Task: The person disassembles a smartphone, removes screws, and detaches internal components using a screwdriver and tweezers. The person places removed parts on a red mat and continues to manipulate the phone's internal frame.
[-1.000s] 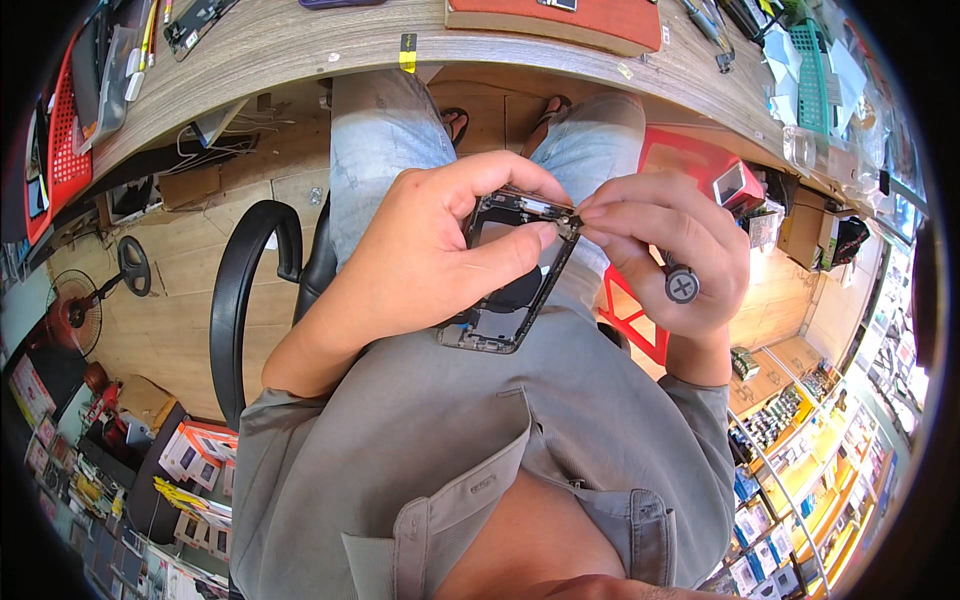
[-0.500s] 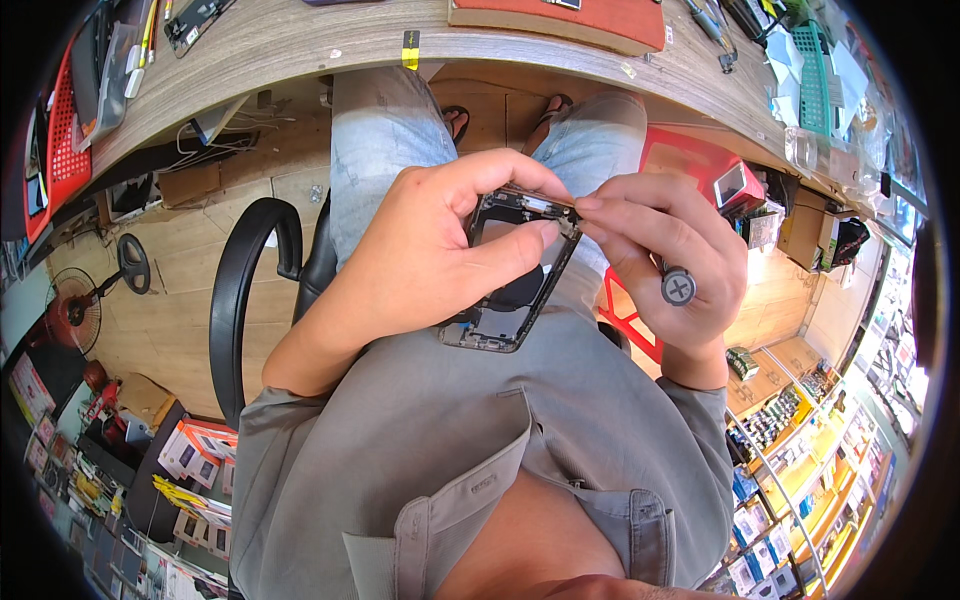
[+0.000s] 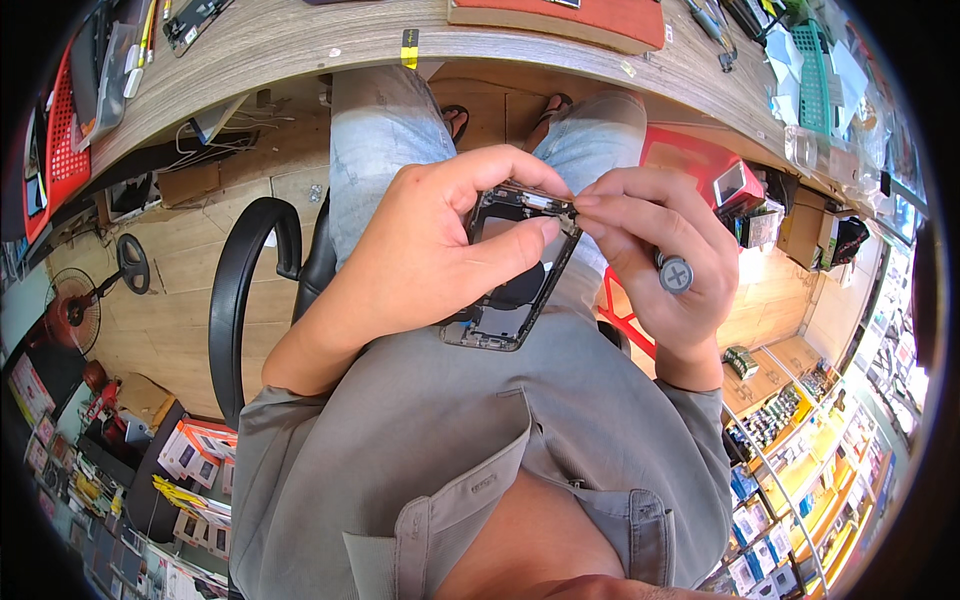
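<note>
An opened phone frame (image 3: 505,322) with its inner parts showing is held over my lap, tilted. My left hand (image 3: 425,245) is closed on it, thumb across the inside and forefinger along the far edge. My right hand (image 3: 672,235) has thumb and fingertips pressed together at the frame's far right corner; anything tiny between them is too small to make out. A screwdriver (image 3: 675,275) sits tucked in the right hand, its round grey end cap with a cross mark facing up, while its shaft is hidden by the fingers.
Ahead runs a wooden desk edge (image 3: 370,45) bearing a red-brown block (image 3: 555,25). Red (image 3: 68,150) and green (image 3: 812,75) plastic baskets stand at its sides. A black chair armrest (image 3: 228,310) is to my left, a red stool (image 3: 690,160) to the right.
My right hand and the screwdriver in it have shifted slightly left. The left hand and phone frame stay nearly still.
</note>
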The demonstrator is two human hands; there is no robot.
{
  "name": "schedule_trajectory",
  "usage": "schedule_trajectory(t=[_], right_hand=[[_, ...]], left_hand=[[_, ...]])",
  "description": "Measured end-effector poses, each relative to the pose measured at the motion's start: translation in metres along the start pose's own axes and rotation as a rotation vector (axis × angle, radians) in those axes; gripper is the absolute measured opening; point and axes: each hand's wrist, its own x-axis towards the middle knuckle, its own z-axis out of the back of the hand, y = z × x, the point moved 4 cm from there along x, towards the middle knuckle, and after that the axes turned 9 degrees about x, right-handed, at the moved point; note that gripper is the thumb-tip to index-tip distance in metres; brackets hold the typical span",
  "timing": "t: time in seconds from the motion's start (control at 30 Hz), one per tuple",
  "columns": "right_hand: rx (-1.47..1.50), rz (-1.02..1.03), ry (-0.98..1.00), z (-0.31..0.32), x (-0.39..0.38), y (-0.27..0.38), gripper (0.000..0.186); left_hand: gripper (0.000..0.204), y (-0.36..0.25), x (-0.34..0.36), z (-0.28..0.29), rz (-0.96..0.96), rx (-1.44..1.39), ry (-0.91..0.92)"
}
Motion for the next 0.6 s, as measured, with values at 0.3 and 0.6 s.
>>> schedule_trajectory(t=[0.3,0.6], right_hand=[[0.032,-0.052,-0.023,0.001,-0.002,0.001,0.027],[0.097,-0.072,-0.008,0.002,-0.013,-0.008,0.045]], left_hand=[[0.022,0.004,0.000,0.000,-0.019,0.042,-0.021],[0.021,0.003,0.000,0.001,-0.008,0.071,-0.012]])
